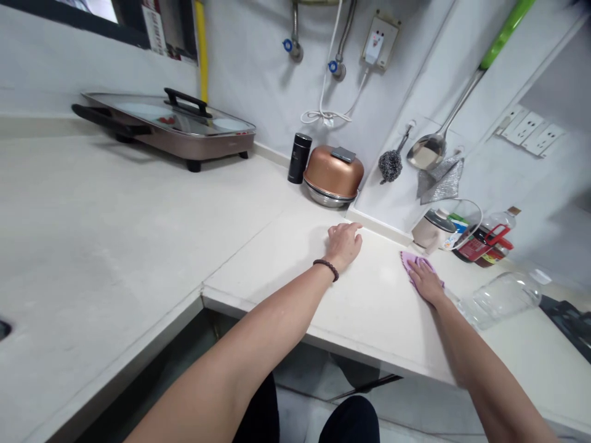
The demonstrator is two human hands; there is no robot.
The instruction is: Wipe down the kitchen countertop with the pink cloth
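My right hand point(425, 280) presses a pinkish-purple cleaning cloth point(407, 261) onto the white countertop point(369, 314), with the cloth bunched around its fingers. A clear plastic bottle point(505, 298) lies on its side just to the right of that wrist. Over the counter near the wall corner is my left hand point(344, 246), its fingers loosely bent and apart, nothing in them. A dark beaded bracelet point(327, 268) circles the left wrist. Beyond this hand stand a metal bowl point(329, 197) under a copper-coloured cover point(335, 171) and a black cylindrical flask point(300, 158).
A lidded electric pan point(184, 132) stands at the back left. By the right wall are a small lidded pot point(433, 231) and sauce bottles point(480, 241). A spatula or ladle with a green handle point(505, 37) and a steel scrubber point(390, 165) hang above.
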